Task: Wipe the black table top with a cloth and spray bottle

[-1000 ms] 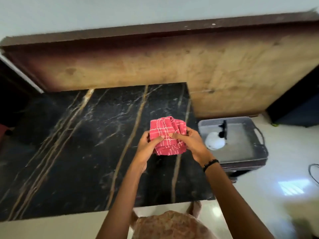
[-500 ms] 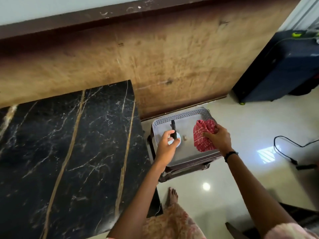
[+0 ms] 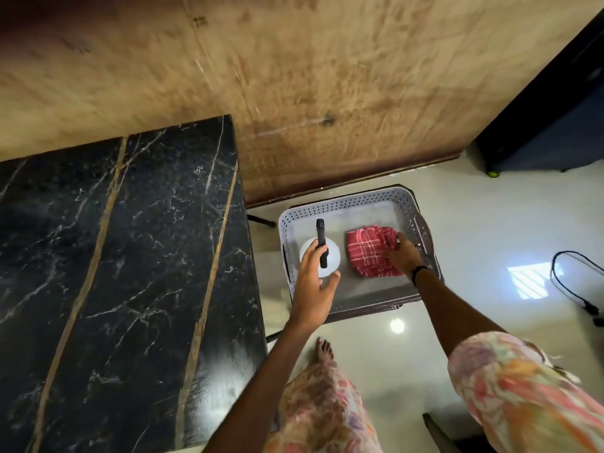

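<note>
The black marble table top (image 3: 124,256) with gold veins fills the left. To its right a grey perforated basket (image 3: 346,204) sits low on a stand. Inside it stands a white spray bottle (image 3: 331,253) with a black trigger head. My left hand (image 3: 312,289) is over the bottle, fingers curled around it. A folded red checked cloth (image 3: 367,251) lies flat on the basket floor beside the bottle. My right hand (image 3: 403,255) rests on the cloth's right edge, fingers pressed onto it.
A brown wooden panel (image 3: 327,76) stands behind the table and basket. A dark blue suitcase (image 3: 555,119) is at the upper right. A black cable (image 3: 575,289) lies on the shiny floor at right. My bare foot (image 3: 323,349) is beside the table's corner.
I have turned from the table to the basket. The cloth went from both hands down onto the basket floor, and my left hand has moved onto the spray bottle.
</note>
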The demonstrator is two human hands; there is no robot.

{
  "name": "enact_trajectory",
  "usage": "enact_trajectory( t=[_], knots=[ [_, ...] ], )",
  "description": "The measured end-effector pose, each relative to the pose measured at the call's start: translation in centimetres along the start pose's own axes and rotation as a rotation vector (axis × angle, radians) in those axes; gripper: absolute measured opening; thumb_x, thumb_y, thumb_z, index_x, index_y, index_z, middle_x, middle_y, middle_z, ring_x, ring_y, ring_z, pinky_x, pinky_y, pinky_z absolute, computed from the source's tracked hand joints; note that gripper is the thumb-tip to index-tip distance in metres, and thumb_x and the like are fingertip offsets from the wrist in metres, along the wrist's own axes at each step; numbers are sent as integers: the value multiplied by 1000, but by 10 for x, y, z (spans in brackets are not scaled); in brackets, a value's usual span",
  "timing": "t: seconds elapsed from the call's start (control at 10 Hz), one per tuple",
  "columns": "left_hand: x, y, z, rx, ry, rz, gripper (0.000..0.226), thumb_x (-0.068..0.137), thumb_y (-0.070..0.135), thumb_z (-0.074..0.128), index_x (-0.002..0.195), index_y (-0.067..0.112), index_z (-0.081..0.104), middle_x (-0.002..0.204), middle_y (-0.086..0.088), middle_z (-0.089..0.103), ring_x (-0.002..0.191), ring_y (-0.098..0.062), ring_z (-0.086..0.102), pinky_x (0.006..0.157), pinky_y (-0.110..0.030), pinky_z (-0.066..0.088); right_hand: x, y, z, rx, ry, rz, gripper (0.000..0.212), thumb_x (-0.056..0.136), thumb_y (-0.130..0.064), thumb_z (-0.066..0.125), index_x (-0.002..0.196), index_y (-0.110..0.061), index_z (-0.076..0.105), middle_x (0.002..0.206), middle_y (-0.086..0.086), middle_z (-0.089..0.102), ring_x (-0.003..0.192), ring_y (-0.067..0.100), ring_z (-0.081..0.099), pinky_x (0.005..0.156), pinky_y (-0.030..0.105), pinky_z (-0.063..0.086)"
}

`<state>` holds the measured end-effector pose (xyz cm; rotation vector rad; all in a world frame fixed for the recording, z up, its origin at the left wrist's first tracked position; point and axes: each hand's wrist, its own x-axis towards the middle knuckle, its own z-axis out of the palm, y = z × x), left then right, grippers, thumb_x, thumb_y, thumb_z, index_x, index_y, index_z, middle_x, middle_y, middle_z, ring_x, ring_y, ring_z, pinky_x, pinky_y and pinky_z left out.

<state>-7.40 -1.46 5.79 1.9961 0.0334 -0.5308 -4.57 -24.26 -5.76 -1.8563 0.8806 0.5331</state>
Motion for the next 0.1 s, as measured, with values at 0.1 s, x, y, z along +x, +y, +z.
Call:
enact_trajectory(
  t=[0.1],
  knots=[
    [-2, 3, -2, -11, 2, 5, 50, 92, 11, 54, 140, 14, 40, 155, 3, 28, 139, -16, 32, 108, -38, 40, -1, 8, -2, -69, 115, -18, 43, 97, -19, 53, 137, -7, 41, 124, 20, 59, 109, 38, 59, 87, 44, 49]
  ],
)
